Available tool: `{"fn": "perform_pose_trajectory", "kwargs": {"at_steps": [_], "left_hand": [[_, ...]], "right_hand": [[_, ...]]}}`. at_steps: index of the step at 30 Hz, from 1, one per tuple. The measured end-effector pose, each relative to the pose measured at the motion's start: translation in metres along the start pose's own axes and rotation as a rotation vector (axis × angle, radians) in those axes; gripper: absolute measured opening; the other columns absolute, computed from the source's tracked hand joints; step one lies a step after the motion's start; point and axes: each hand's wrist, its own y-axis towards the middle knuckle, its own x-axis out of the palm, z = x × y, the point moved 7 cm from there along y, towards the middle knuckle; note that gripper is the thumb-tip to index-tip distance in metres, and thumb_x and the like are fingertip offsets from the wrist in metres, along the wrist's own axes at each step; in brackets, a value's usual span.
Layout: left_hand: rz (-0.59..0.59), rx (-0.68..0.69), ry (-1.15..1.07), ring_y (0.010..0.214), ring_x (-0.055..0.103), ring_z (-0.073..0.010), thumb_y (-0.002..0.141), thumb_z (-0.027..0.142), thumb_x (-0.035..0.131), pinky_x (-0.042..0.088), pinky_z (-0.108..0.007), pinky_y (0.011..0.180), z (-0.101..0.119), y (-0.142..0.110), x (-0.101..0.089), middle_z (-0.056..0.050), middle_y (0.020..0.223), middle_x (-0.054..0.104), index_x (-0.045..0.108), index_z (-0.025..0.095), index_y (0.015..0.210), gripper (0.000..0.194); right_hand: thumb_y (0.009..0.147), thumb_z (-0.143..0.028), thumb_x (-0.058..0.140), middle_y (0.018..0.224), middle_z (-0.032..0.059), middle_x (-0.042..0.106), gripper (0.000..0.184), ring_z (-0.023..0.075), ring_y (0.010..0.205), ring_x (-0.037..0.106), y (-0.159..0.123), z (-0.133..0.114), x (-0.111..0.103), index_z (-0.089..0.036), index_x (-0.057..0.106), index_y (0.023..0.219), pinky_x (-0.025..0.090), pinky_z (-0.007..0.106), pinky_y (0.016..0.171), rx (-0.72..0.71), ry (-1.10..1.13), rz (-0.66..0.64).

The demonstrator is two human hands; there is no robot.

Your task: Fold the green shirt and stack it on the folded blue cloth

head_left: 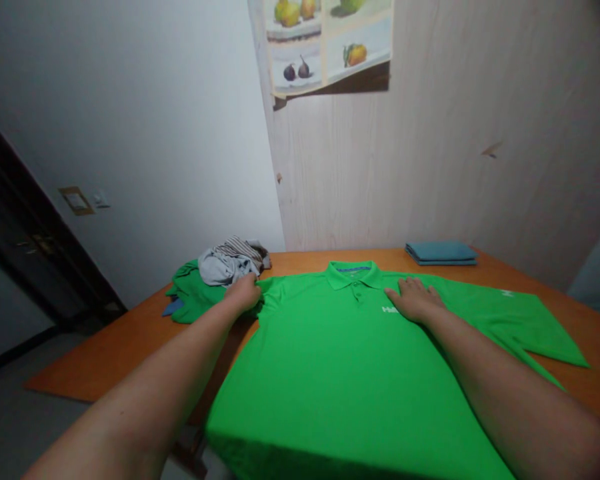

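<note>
A bright green polo shirt (340,360) lies spread face up on an orange wooden table (130,347), collar toward the wall. My left hand (243,293) is closed on the shirt's left shoulder or sleeve edge. My right hand (414,299) rests flat on the shirt's chest beside the white logo, fingers stretched out. The shirt's right sleeve (535,320) lies flat toward the table's right side.
A pile of clothes sits at the table's far left: a grey striped garment (230,259) on top of a green one (190,297). A folded blue cloth (440,252) lies at the back right by the wooden wall. A fruit poster (330,40) hangs above.
</note>
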Motion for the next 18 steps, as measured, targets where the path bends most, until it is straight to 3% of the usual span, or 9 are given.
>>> {"fn": "perform_pose_trajectory", "kwargs": {"at_steps": [4, 7, 11, 13, 15, 18], "left_hand": [[0.134, -0.072, -0.047, 0.101, 0.068, -0.0198, 0.095, 0.024, 0.039, 0.050, -0.026, 0.077, -0.009, 0.011, -0.014, -0.008, 0.114, 0.072, 0.059, 0.018, 0.120, 0.032], [0.193, -0.107, -0.023, 0.107, 0.066, -0.0254, 0.096, 0.029, 0.041, 0.051, -0.031, 0.081, -0.020, 0.015, -0.026, -0.012, 0.120, 0.069, 0.057, 0.019, 0.125, 0.035], [0.200, -0.103, 0.054, 0.110, 0.063, -0.0349, 0.092, 0.028, 0.048, 0.049, -0.043, 0.086, -0.022, 0.013, -0.035, -0.018, 0.123, 0.065, 0.063, 0.019, 0.116, 0.030], [0.244, -0.040, 0.111, 0.117, 0.058, -0.0369, 0.092, 0.027, 0.047, 0.046, -0.047, 0.093, -0.008, 0.010, -0.037, -0.019, 0.125, 0.063, 0.063, 0.018, 0.115, 0.030], [0.272, 0.093, 0.149, 0.122, 0.053, -0.0369, 0.094, 0.028, 0.043, 0.042, -0.049, 0.098, 0.021, 0.008, -0.032, -0.018, 0.126, 0.061, 0.063, 0.019, 0.118, 0.032], [0.167, 0.301, 0.101, 0.121, 0.054, -0.0319, 0.096, 0.026, 0.040, 0.042, -0.044, 0.099, 0.072, 0.007, -0.007, -0.016, 0.124, 0.062, 0.063, 0.019, 0.118, 0.033]], "right_hand": [[0.097, -0.064, 0.022, 0.165, 0.0187, 0.026, 0.083, 0.0336, 0.153, 0.020, -0.001, -0.001, -0.001, -0.007, 0.034, 0.156, 0.018, 0.057, 0.121, 0.003, 0.011, 0.001], [0.097, -0.063, 0.023, 0.165, 0.0176, 0.025, 0.083, 0.0330, 0.154, 0.018, -0.002, -0.002, -0.003, -0.007, 0.034, 0.157, 0.018, 0.056, 0.121, 0.007, 0.014, -0.008], [0.097, -0.062, 0.024, 0.165, 0.0179, 0.027, 0.081, 0.0334, 0.154, 0.018, -0.003, -0.003, -0.003, -0.008, 0.034, 0.157, 0.018, 0.056, 0.121, 0.010, 0.018, -0.005], [0.097, -0.062, 0.023, 0.165, 0.0183, 0.027, 0.081, 0.0337, 0.153, 0.018, -0.003, -0.003, -0.002, -0.008, 0.034, 0.157, 0.018, 0.057, 0.121, 0.011, 0.021, -0.004], [0.097, -0.063, 0.022, 0.165, 0.0180, 0.026, 0.082, 0.0336, 0.153, 0.018, -0.003, -0.003, -0.002, -0.008, 0.034, 0.157, 0.017, 0.057, 0.121, 0.013, 0.021, -0.003], [0.097, -0.063, 0.022, 0.166, 0.0165, 0.024, 0.082, 0.0329, 0.153, 0.019, -0.003, -0.003, -0.001, -0.008, 0.033, 0.157, 0.016, 0.057, 0.122, 0.018, 0.018, -0.006]]}}
